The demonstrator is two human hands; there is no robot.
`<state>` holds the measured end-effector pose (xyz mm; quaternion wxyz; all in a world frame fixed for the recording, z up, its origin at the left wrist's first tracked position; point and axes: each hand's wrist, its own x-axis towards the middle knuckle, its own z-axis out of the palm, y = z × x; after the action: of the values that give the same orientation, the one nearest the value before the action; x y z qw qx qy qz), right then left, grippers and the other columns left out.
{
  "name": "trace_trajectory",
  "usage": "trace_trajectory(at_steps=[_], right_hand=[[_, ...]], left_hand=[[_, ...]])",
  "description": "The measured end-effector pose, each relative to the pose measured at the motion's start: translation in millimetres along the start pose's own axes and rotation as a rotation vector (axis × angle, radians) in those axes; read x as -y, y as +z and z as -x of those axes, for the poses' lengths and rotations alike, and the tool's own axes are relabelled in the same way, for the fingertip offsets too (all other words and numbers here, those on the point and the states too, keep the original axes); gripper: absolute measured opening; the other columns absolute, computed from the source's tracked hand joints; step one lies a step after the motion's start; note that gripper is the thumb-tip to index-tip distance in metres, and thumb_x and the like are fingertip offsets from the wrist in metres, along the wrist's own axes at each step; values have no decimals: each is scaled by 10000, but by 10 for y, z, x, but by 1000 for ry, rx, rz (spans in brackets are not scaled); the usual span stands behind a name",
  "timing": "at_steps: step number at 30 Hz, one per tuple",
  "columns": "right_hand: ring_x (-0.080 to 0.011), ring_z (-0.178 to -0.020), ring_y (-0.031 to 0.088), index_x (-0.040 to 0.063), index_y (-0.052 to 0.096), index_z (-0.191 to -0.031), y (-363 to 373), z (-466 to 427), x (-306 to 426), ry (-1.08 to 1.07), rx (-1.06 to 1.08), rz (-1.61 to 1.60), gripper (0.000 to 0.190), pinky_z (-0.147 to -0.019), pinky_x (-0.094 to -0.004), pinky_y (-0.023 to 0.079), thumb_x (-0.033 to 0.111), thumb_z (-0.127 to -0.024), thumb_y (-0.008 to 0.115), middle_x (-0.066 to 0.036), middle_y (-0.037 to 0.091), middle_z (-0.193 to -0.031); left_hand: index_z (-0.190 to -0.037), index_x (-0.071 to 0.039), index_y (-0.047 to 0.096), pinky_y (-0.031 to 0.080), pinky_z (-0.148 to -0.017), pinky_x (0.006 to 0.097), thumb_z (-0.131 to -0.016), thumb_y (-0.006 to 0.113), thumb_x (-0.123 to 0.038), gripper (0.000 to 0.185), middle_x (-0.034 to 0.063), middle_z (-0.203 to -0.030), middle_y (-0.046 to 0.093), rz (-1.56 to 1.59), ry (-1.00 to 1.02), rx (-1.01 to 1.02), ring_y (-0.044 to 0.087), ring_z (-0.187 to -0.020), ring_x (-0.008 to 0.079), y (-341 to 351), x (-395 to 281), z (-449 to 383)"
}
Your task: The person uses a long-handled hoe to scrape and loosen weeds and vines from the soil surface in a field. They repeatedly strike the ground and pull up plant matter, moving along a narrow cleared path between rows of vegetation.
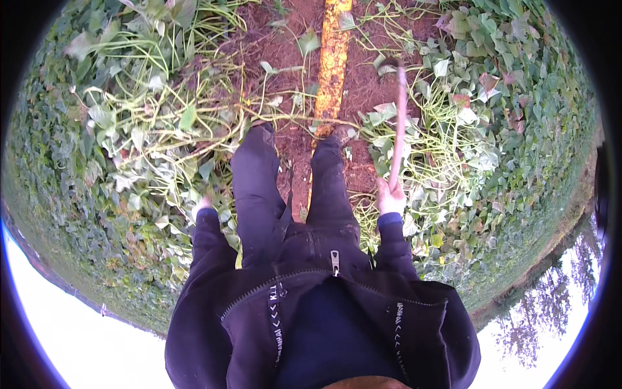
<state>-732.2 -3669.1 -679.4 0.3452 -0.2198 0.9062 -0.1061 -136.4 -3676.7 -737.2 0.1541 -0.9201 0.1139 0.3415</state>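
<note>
My right hand (391, 195) is closed around the lower end of a long wooden-handled sickle (400, 121). Its dark curved head points left at the top, above the soil and leaves to the right of my legs. My left hand (204, 202) hangs beside my left thigh, blurred and partly hidden by the dark sleeve, so its fingers cannot be made out. Leafy vines (180, 141) with pale stems lie in a tangle ahead of that hand. One long vine stem (291, 116) crosses in front of both my feet.
A yellow, soil-stained strip (333, 68) runs along the reddish soil (291, 53) between my feet and onward. Cut-looking stems (437, 141) are heaped at the right. Dense leafy plants (525, 121) spread on both sides, with trees at the lower right.
</note>
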Motion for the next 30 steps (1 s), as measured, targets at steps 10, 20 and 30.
trace_trajectory(at_steps=[10, 20, 30], right_hand=[[-160, -500, 580, 16, 619, -907, 774, -266, 220, 212, 411, 10, 357, -475, -337, 468, 318, -885, 808, -63, 607, -654], [-119, -468, 520, -21, 620, -921, -912, 404, 175, 459, 752, 45, 361, -413, -299, 409, 303, -871, 772, -18, 566, -628], [-105, -430, 470, 31, 607, -900, -2337, 326, 477, 515, 793, 39, 249, -407, -280, 417, 233, -872, 750, 0, 518, -622]], left_hand=[[-1153, -91, 753, 534, -1006, 388, -912, 690, -254, 298, 152, -1188, 729, 254, 1158, -49, 696, -1107, 336, 408, -2992, 1295], [-1544, -93, 388, 265, -1190, 626, -780, 771, -395, 907, 170, -1589, 407, -1065, 1310, 205, 373, -1487, 326, 1982, -2864, 1369], [-1167, -51, 716, 520, -928, 441, -923, 686, -474, 489, 181, -1093, 744, -763, 1262, 646, 696, -1065, 364, 1639, -2714, 1507]])
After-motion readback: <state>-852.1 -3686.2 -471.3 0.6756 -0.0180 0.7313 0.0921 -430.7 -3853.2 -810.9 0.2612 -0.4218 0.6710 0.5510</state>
